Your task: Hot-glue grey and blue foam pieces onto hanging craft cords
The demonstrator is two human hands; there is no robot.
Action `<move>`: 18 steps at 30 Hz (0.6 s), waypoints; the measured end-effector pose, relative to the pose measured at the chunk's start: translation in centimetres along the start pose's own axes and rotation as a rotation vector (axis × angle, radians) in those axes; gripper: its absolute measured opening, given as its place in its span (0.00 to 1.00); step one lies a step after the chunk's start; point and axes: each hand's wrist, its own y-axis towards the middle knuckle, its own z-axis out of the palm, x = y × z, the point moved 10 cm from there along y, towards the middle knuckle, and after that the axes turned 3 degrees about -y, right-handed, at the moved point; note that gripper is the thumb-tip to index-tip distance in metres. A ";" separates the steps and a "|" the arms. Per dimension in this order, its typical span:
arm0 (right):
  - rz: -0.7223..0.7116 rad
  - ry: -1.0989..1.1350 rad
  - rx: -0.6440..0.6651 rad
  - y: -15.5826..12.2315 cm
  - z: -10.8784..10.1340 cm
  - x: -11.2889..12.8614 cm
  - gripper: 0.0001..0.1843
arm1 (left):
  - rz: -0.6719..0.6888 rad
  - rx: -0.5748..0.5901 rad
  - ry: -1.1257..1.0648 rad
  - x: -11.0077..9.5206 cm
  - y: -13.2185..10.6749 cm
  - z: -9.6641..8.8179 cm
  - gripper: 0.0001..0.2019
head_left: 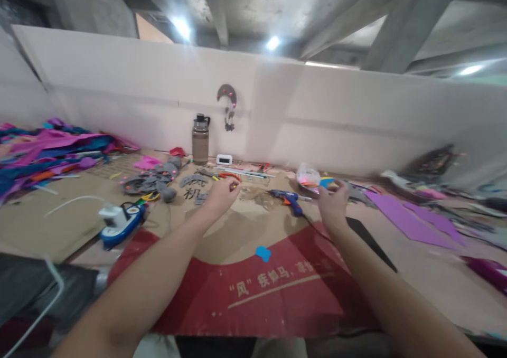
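Note:
My left hand (222, 194) is raised over the cardboard, fingers pinched together. A tiny yellowish bit shows at its fingertips, too small to name. Just behind it lie red-handled pliers (230, 176). My right hand (333, 202) is raised at the right, its fingers curled close together. A blue and yellow piece (327, 181) shows at those fingers; whether they hold it or it lies behind is unclear. Between the hands rests a blue glue gun (291, 199) with its cord running toward me. A small blue cutout (263, 253) lies on the red printed cardboard (273, 300).
Grey felt pieces (152, 181) and a blue-and-white power strip (122, 223) are at left, beyond them colourful scraps (59, 141). A bottle (200, 141) stands by the white partition (277, 94). A clear plastic container (308, 176) and purple sheets (407, 215) are at right.

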 end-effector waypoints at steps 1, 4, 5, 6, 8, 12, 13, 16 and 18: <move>-0.024 0.067 0.023 -1.2 0.7 1.5 0.28 | 0.004 -0.002 -0.003 0.0 0.0 0.1 0.11; -0.256 0.320 0.142 -6.2 2.8 8.7 0.24 | 0.019 -0.028 -0.009 -0.1 0.0 -0.3 0.10; -0.327 0.366 0.161 -8.1 3.2 11.0 0.22 | 0.009 -0.046 -0.003 0.1 0.0 -0.6 0.10; -0.384 0.400 0.184 -9.9 3.6 12.8 0.22 | 0.002 -0.064 0.002 0.3 0.1 -1.0 0.11; -0.498 0.444 0.204 -13.2 3.9 15.5 0.21 | -0.015 -0.105 0.000 0.8 0.4 -1.8 0.11; -0.759 0.366 0.300 -17.3 4.6 17.3 0.20 | -0.054 -0.198 -0.042 1.8 0.7 -3.6 0.11; -0.815 0.352 0.324 -17.8 4.6 17.3 0.19 | -0.064 -0.202 -0.041 1.9 0.9 -3.8 0.12; -0.904 0.334 0.341 -17.7 4.0 16.8 0.16 | -0.103 -0.140 0.005 2.3 1.6 -4.4 0.13; -0.913 0.342 0.302 -17.0 3.1 16.7 0.15 | -0.123 -0.082 0.076 2.6 2.2 -5.3 0.14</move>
